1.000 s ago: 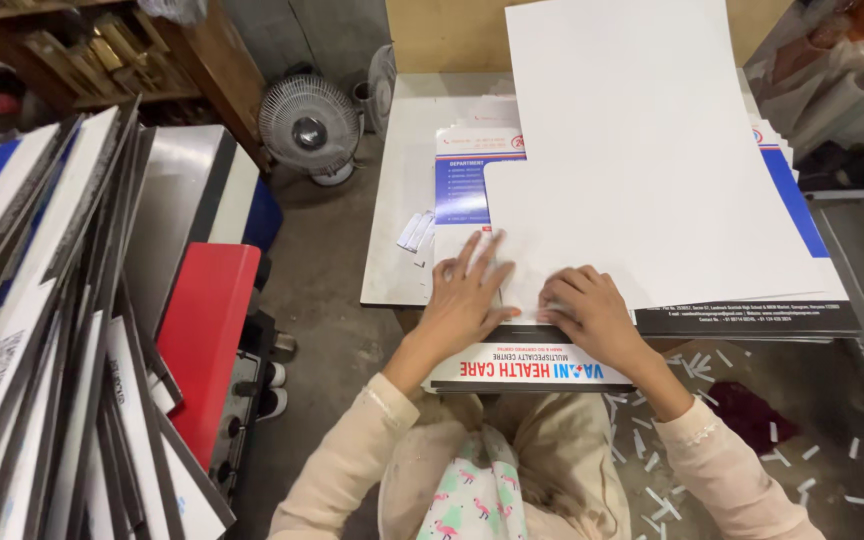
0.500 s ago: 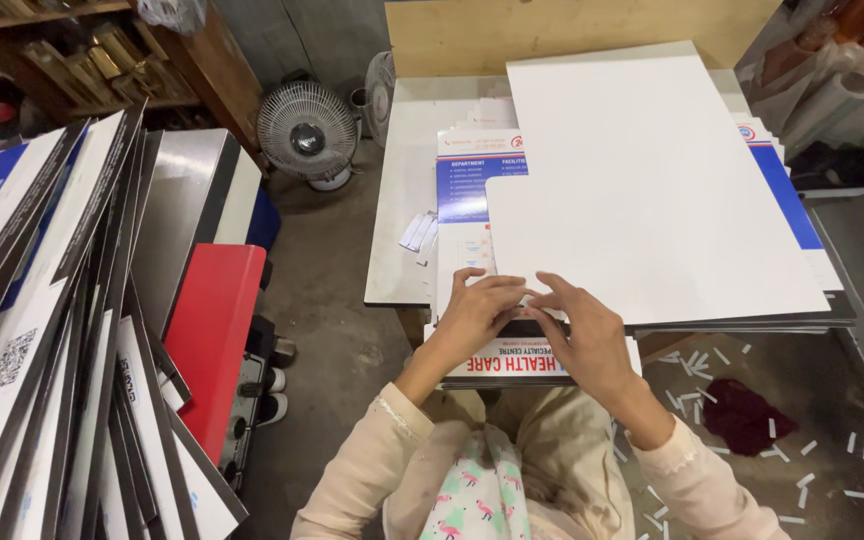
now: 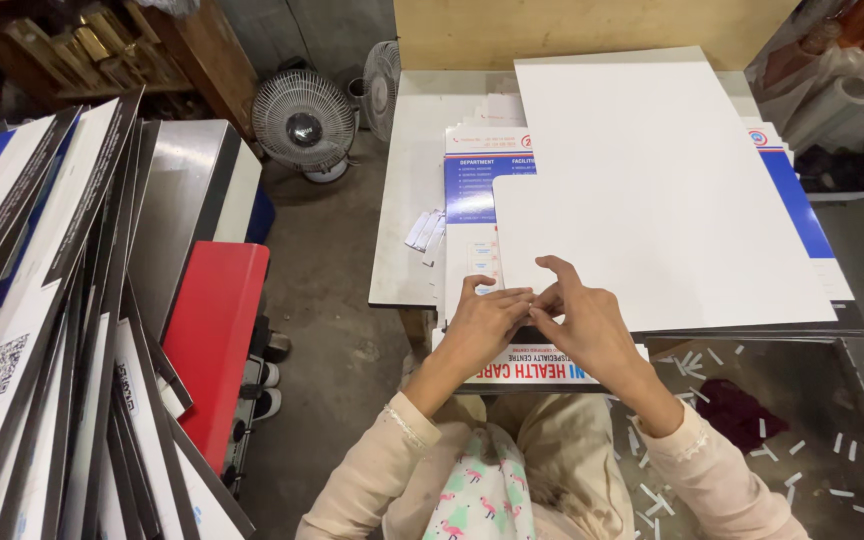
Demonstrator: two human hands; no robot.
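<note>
Large white rectangular foam board (image 3: 652,190) lies atop the printed blue-and-white poster sheet (image 3: 472,185), its near corner at six o'clock. Left hand (image 3: 482,325) and right hand (image 3: 587,325) pinch that corner together, fingertips pressed. Uneven picking could crease it.

Counts across the workshop, seen from above.

Two hands, left hand (image 3: 487,325) and right hand (image 3: 584,325), fingertips meeting at centre, at the near corner of one large white board (image 3: 652,190). One printed blue-and-white poster (image 3: 474,190) beneath it, on one grey table (image 3: 407,200). Two fans at 11 o'clock: one round standing fan (image 3: 304,122) and one second fan (image 3: 382,85) side-on just beside. One red panel (image 3: 207,345) at 8 o'clock. Leaning boards (image 3: 42,330) at 9 o'clock: well over ten, exact number unclear. Paper scraps (image 3: 692,360) at 4 o'clock: too many to count.
</note>
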